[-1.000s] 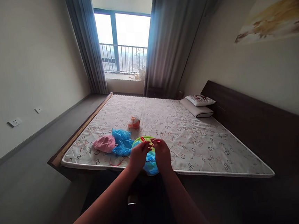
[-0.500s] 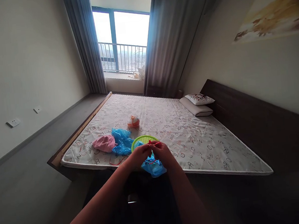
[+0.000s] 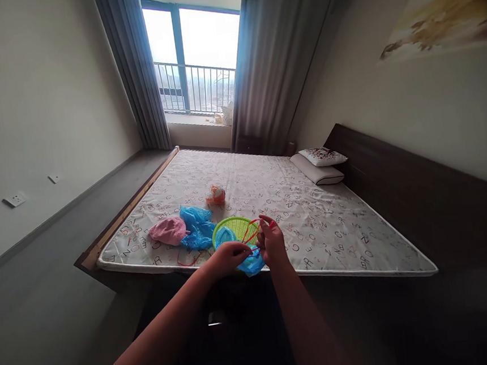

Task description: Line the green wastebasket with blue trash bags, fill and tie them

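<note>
Has drawn the right hand [image 3: 272,242] up from the left hand [image 3: 232,255] since the earlier frame. Pinches red ribbon [image 3: 252,235] in the fingers of both, before the green basket [image 3: 238,227] on the mattress [image 3: 328,226].

I see a letter-printed mattress [image 3: 323,221] before me, with a pink cloth item [image 3: 169,231] towards its near left side and a crumpled orange-and-white bundle [image 3: 217,195] farther back. Over to my right, a patterned pillow [image 3: 321,156] lies on a plain pale pillow [image 3: 317,170] by the dark headboard [image 3: 395,160], and a painting [image 3: 446,14] hangs on the wall above. Ahead of me, a grey left curtain [image 3: 131,67] and right curtain [image 3: 278,60] flank a bright window [image 3: 209,38] with a railing [image 3: 201,89], while a wall socket [image 3: 15,200] sits low on my left.
</note>
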Motion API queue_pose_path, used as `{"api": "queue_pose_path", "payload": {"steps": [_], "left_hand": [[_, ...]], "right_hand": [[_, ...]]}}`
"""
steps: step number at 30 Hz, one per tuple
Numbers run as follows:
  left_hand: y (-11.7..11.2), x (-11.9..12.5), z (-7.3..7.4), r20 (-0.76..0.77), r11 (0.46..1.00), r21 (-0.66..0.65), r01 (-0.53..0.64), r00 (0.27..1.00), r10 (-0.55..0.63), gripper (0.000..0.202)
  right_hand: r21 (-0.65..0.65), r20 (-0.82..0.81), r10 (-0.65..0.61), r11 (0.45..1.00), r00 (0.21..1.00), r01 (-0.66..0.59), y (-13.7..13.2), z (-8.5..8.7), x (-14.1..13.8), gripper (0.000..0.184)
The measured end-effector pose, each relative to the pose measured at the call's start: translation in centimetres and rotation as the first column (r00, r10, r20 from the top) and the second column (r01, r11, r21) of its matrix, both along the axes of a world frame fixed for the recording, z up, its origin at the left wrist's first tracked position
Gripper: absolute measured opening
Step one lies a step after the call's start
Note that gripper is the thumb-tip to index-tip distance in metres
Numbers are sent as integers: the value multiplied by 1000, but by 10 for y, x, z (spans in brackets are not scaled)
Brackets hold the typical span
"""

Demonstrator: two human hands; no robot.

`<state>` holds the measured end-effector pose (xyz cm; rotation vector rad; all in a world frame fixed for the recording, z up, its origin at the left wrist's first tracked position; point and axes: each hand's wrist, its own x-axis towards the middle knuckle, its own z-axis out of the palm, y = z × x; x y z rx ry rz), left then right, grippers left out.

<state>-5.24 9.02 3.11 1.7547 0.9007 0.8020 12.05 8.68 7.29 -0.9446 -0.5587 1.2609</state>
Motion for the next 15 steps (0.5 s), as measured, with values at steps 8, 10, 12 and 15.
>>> {"api": "queue_pose_path", "payload": {"steps": [8,10,12,15], "left_hand": [[-4,24,-15,-104,996,80,-36,994,44,37],[-5,28,-17,-67,996,93,-19,997,25,33],[-6,30,-19,7,993,110,-47,999,46,33],[-8,31,-19,54,986,110,-127,991,122,36]], "right_hand": [[237,-32,119,965,992,-108,-9,10,-12,47],[257,28,156,954,987,-157,-8,7,-14,45],[257,82,196,943,977,-210,-7,2,-13,45],[231,157,256,930,954,-287,-4,-8,-10,48]]}}
